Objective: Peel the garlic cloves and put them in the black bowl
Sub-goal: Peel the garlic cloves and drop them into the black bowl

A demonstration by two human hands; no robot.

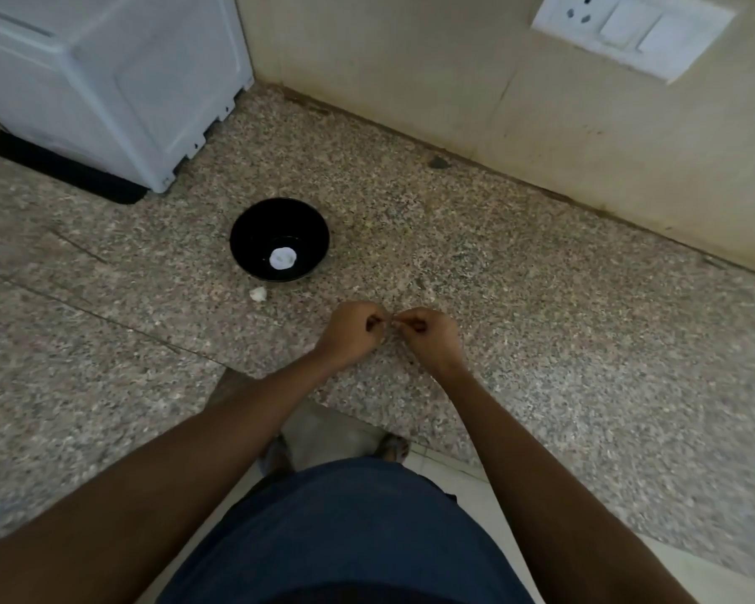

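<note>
- Between the fingertips, the left hand point(353, 334) and right hand point(428, 337) meet, both curled, pinching something too small to identify.
- Beyond the left hand stands the black bowl point(279, 240), holding a white piece point(283, 258).
- Another garlic piece point(258, 293) lies on the counter point(519, 307) between bowl and left hand.

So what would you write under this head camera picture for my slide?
Both hands, left hand and right hand, pinch a garlic clove near the black bowl.

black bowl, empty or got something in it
Not empty. The black bowl stands upright on the counter with a white piece, probably peeled garlic, at its bottom.
</note>
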